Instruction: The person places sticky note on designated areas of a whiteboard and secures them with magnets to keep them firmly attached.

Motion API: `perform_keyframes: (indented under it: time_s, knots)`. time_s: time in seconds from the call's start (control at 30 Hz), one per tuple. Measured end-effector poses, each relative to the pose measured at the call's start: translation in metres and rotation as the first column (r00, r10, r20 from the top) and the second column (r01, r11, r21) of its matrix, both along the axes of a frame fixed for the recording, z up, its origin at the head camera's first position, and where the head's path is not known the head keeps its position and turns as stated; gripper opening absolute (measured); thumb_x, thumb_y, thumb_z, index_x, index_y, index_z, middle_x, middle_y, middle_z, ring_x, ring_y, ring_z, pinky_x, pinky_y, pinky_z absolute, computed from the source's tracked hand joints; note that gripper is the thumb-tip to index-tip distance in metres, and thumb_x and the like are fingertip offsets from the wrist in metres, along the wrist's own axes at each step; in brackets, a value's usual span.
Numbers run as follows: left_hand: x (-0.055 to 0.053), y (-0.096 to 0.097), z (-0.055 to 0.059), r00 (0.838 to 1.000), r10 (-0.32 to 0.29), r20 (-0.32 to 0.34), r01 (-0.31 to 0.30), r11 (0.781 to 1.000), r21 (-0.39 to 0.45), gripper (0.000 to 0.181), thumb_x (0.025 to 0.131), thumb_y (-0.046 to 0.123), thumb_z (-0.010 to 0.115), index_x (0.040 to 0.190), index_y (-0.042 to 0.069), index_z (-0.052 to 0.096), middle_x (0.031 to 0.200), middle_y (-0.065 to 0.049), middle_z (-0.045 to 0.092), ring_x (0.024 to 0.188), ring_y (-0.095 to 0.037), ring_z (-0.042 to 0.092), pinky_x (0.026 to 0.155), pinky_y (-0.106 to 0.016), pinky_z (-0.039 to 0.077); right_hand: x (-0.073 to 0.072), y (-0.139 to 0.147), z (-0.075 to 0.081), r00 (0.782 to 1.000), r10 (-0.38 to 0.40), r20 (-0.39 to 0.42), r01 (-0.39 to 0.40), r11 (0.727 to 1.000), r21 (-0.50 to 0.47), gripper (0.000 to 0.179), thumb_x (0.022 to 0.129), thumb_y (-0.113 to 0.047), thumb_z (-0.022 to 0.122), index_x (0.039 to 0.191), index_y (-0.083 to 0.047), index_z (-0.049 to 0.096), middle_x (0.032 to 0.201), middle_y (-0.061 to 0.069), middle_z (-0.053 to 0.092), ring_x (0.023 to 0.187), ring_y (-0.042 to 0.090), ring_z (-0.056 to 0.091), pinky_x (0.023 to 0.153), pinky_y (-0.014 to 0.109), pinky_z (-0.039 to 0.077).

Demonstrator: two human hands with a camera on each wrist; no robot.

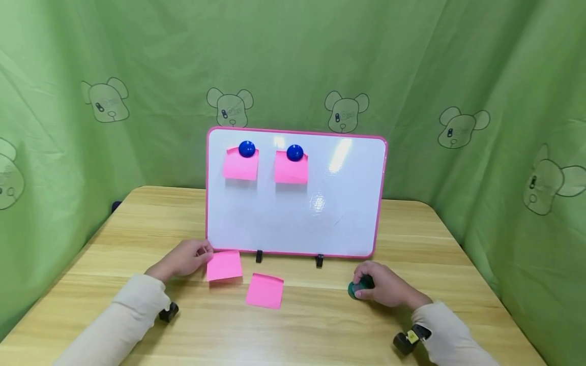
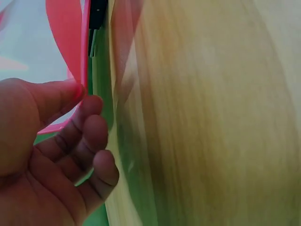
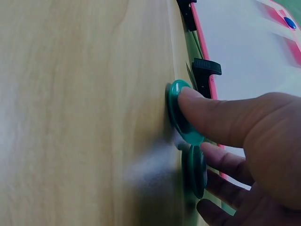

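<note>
My left hand (image 1: 183,258) pinches a pink sticky note (image 1: 224,266) at its upper left corner, near the board's lower left corner. In the left wrist view, the thumb and forefinger (image 2: 92,103) meet on the note's tip. At the right, my right hand (image 1: 388,285) holds a round green magnet (image 3: 178,117) low over the table, the thumb on its face. Just beyond it, a second green magnet (image 3: 197,172) is by the fingertips. Another pink sticky note (image 1: 264,292) lies on the table between the hands.
A pink-framed whiteboard (image 1: 293,218) stands on black feet (image 1: 319,261). Two pink notes hang on it under a left blue magnet (image 1: 246,149) and a right blue magnet (image 1: 295,152). A green curtain (image 1: 284,61) surrounds the wooden table (image 1: 151,223).
</note>
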State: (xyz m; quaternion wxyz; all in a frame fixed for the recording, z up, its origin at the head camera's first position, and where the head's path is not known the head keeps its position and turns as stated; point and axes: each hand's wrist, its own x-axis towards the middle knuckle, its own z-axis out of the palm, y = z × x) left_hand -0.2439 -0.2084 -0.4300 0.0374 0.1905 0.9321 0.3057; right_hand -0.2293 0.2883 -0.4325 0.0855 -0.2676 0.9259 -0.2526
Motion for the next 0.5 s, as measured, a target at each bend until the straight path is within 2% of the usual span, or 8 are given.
perform_keyframes:
  time_s: [0.1,0.17,0.37,0.5]
  knots:
    - [-0.0006,0.0,0.0002,1.0,0.005,-0.007,-0.005,1.0,0.01,0.009,0.096,0.012,0.058,0.088,0.012,0.062,0.081,0.001,0.06,0.078,-0.015,0.056,0.073,-0.036,0.05,-0.0005,0.0002,-0.0009,1.0,-0.004,0.024,0.004,1.0,-0.008,0.02,0.081,-0.016,0.079,0.089,-0.015,0.06,0.089,-0.005,0.057,0.086,0.017,0.052,0.076,0.035,0.047]
    - [-0.0011,0.0,0.0011,1.0,0.008,-0.007,-0.008,1.0,0.026,0.008,0.096,0.013,0.059,0.089,0.011,0.062,0.081,0.001,0.059,0.077,-0.015,0.055,0.072,-0.035,0.05,-0.0008,0.0004,-0.0015,0.999,-0.008,0.04,0.009,1.0,-0.017,0.02,0.082,-0.017,0.078,0.089,-0.015,0.06,0.087,-0.006,0.057,0.085,0.015,0.051,0.075,0.033,0.047]
    - [-0.0029,-0.0002,0.0033,1.0,0.018,0.01,-0.018,0.997,0.074,0.01,0.097,0.016,0.058,0.09,0.01,0.062,0.076,0.0,0.057,0.071,-0.017,0.051,0.065,-0.033,0.047,-0.0017,0.0008,-0.0028,0.998,-0.031,0.059,0.033,0.999,-0.042,0.018,0.083,-0.014,0.077,0.088,-0.016,0.06,0.086,-0.006,0.058,0.082,0.016,0.052,0.073,0.029,0.047]
    - [-0.0042,0.0003,0.0046,1.0,0.027,-0.007,-0.026,0.996,0.085,0.011,0.097,0.018,0.059,0.089,0.011,0.062,0.074,0.0,0.056,0.069,-0.017,0.05,0.063,-0.033,0.046,-0.0013,-0.0004,-0.0022,0.997,-0.046,0.061,0.05,0.997,-0.06,0.018,0.083,-0.012,0.076,0.088,-0.016,0.059,0.085,-0.005,0.058,0.081,0.017,0.052,0.071,0.029,0.047]
